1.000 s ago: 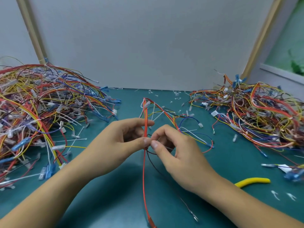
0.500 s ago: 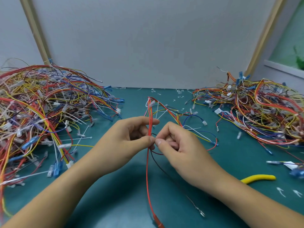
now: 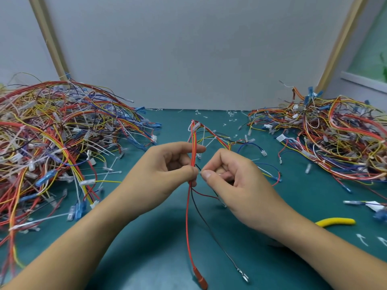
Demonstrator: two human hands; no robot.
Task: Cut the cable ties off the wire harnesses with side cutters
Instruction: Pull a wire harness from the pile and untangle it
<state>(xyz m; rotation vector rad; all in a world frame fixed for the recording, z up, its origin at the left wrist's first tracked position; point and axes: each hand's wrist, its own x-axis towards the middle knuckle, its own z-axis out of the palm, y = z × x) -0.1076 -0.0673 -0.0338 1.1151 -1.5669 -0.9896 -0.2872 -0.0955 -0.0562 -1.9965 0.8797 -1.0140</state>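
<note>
L hand (image 3: 167, 170) pinches the wire harness (image 3: 193, 155) upright, steadying it so R hand (image 3: 236, 181), right beside, can pinch what's prob. a cable tie (image 3: 201, 173), too small to be sure. The side cutters (image 3: 335, 221) lie set aside further right; harness piles (image 3: 62, 143) flank both sides.

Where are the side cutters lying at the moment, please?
In the head view, the side cutters lie on the green mat at the right, only a yellow handle showing beside the right forearm, nearer than the right-hand harness pile.
</note>
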